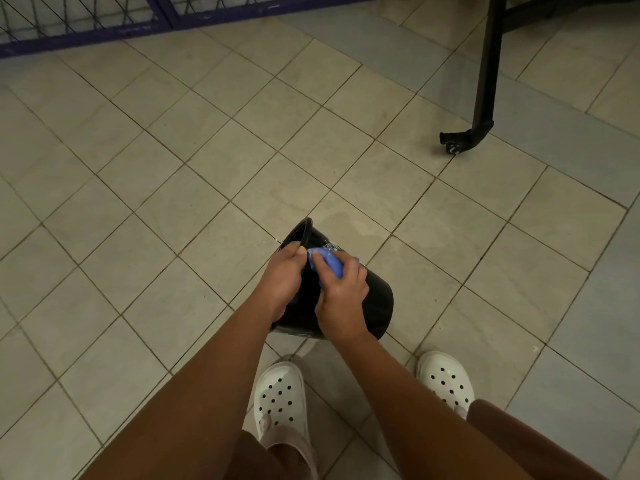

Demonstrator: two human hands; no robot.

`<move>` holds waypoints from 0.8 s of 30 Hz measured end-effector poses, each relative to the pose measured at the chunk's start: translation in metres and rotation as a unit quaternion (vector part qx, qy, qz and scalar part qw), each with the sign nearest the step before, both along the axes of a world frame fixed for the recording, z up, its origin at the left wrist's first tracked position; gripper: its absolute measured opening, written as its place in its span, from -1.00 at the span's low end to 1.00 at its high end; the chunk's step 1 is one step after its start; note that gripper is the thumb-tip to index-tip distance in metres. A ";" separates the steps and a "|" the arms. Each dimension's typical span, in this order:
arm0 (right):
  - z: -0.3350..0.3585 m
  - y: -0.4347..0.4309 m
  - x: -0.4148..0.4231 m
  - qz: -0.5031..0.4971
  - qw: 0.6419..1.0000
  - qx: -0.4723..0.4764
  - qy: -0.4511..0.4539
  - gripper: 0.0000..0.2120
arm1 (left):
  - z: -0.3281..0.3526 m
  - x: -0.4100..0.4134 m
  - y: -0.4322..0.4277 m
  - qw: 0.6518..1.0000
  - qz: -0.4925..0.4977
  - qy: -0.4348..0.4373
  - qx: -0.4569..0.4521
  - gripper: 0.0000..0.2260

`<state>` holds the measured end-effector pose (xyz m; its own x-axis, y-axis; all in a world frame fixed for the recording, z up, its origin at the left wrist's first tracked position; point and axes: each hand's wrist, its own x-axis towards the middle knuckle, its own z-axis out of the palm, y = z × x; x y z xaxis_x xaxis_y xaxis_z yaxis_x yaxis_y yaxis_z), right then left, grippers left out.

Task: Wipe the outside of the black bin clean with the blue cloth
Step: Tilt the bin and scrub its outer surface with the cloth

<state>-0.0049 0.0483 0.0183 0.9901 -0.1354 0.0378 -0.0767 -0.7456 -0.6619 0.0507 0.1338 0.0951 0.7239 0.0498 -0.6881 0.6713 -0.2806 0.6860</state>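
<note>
The black bin (375, 299) is tilted on its side just above the tiled floor, its open mouth facing up and left. My left hand (282, 282) grips the bin's rim, thumb on the outside. My right hand (343, 296) presses the bunched blue cloth (329, 263) against the bin's upper outer wall, close to the rim. Some white soap foam shows on the wall just above the cloth. The bin's underside and far side are hidden.
My two feet in white clogs (282, 400) stand just below the bin. A black metal leg with a caster foot (457, 140) stands at upper right. A blue metal grille (86, 26) runs along the top left. A wet patch (349, 223) lies on the tiles beyond the bin.
</note>
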 end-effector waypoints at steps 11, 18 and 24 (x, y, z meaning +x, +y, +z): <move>0.003 0.006 -0.005 -0.035 0.999 0.024 0.010 -0.35 | 0.000 -0.004 -0.002 1.000 0.002 -0.028 -0.010 -0.73; 0.005 -0.017 0.014 -0.117 0.987 0.013 0.114 -0.36 | -0.005 -0.005 -0.008 0.998 -0.004 -0.060 -0.010 -0.73; 0.014 0.004 0.004 -0.045 0.998 -0.007 0.043 -0.30 | -0.007 -0.005 -0.003 0.998 0.003 -0.068 -0.013 -0.75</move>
